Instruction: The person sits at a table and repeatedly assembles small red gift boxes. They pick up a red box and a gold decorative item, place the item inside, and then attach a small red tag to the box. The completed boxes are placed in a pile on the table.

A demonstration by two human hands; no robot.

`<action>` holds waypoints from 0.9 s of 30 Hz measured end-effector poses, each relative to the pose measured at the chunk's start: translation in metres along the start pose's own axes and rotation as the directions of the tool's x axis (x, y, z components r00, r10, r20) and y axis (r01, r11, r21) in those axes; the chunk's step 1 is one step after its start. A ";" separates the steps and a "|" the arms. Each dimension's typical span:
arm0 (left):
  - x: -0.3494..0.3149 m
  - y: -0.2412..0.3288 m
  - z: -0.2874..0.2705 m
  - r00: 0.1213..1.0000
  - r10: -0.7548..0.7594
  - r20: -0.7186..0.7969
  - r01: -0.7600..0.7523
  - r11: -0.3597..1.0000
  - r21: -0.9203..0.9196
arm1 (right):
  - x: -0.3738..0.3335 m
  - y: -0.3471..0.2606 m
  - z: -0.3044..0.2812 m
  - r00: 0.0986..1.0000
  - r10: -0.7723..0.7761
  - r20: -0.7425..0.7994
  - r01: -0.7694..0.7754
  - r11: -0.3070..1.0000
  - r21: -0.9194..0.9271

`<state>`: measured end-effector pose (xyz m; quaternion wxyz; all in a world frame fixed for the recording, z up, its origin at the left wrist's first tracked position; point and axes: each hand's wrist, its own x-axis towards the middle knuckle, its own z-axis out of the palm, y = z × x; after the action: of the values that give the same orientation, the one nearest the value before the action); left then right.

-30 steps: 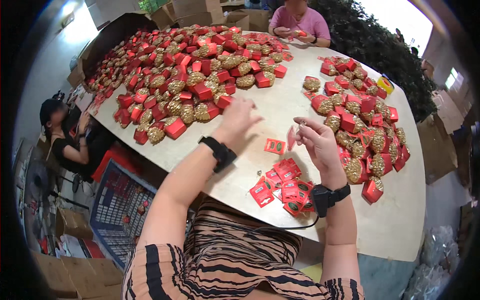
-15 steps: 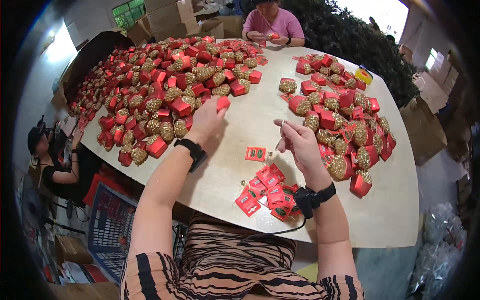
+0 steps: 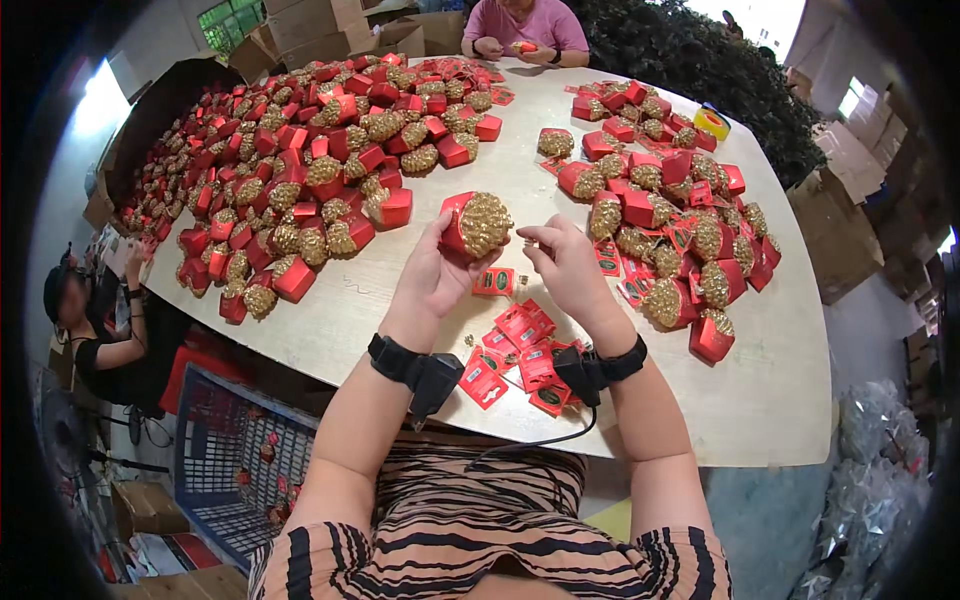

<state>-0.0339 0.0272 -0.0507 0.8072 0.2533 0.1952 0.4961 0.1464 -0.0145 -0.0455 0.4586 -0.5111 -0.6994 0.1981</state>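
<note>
Left hand (image 3: 436, 278) gripping red-gold ornament (image 3: 478, 225); right hand (image 3: 572, 262) just beside it, grip unclear.

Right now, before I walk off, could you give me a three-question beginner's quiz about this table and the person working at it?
1. Which of the person's hands holds a red-and-gold ornament?
2. True or false: the blue basket stands on the table.
3. What lies in a loose pile near the closest edge of the table? A) green bottles B) red cards C) white cups

Key:
1. The left hand.
2. False; it is off to the person's left, beside the table.
3. B
</note>
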 end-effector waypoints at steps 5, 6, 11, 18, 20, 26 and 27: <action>-0.001 -0.007 -0.002 1.000 -0.007 -0.023 0.006 0.999 -0.038 | 0.001 -0.004 -0.002 0.993 -0.113 -0.024 0.111 0.991 -0.075; -0.001 -0.008 -0.002 0.999 -0.007 -0.035 0.006 0.999 -0.047 | 0.001 -0.003 -0.002 0.992 -0.127 -0.013 0.124 0.986 -0.107; -0.003 -0.016 0.002 0.998 0.011 -0.062 -0.010 1.000 0.006 | 0.002 0.003 -0.003 0.989 -0.150 -0.013 0.146 0.976 -0.163; -0.009 -0.020 0.011 0.998 0.058 -0.039 -0.057 0.998 0.029 | 0.003 0.003 -0.003 0.996 -0.077 -0.054 0.076 0.997 -0.017; -0.010 -0.022 0.014 0.996 0.083 -0.039 -0.080 0.995 0.067 | 0.003 0.000 -0.004 0.997 -0.046 -0.061 0.047 0.999 0.018; -0.012 -0.035 0.018 0.973 0.217 -0.076 -0.204 0.969 0.141 | 0.000 -0.005 0.003 0.982 -0.040 -0.186 0.044 0.999 0.016; -0.013 -0.039 0.020 0.966 0.252 -0.059 -0.241 0.960 0.144 | 0.000 -0.004 0.005 0.981 -0.018 -0.193 0.027 0.999 0.044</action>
<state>-0.0010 -0.0031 -0.0576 0.7117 0.3108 0.2265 0.5878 0.1400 -0.0153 -0.0455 0.5379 -0.5093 -0.6527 0.1587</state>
